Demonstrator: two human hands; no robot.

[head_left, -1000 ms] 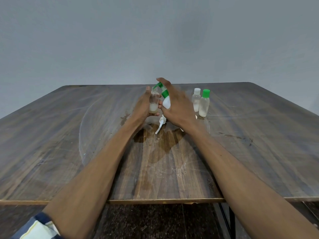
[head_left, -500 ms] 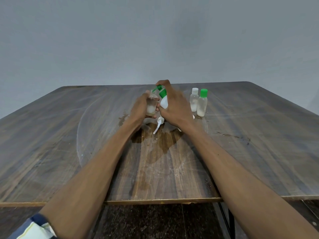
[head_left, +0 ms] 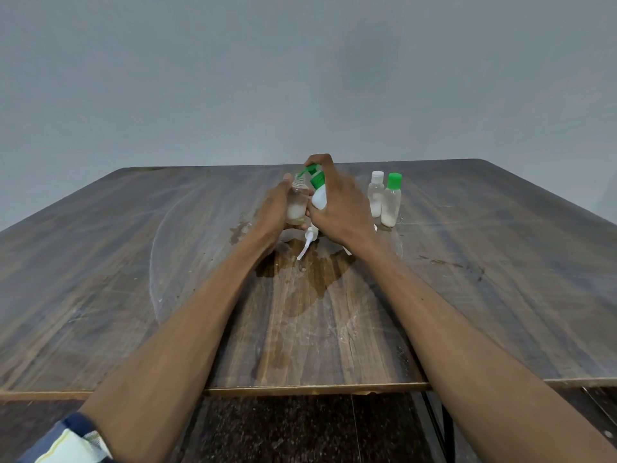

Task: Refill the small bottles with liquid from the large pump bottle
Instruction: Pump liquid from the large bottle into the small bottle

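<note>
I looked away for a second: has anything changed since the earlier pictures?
Hardly anything. The left hand still grips the open small bottle, and the right hand still holds the pump bottle, spout at its mouth. The two capped bottles and loose white pump stayed put.

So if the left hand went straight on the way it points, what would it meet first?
Probably nothing nearby: the left hand, gripping the open small bottle, points up the table, which looks free to its far edge, though depth is unclear.
</note>
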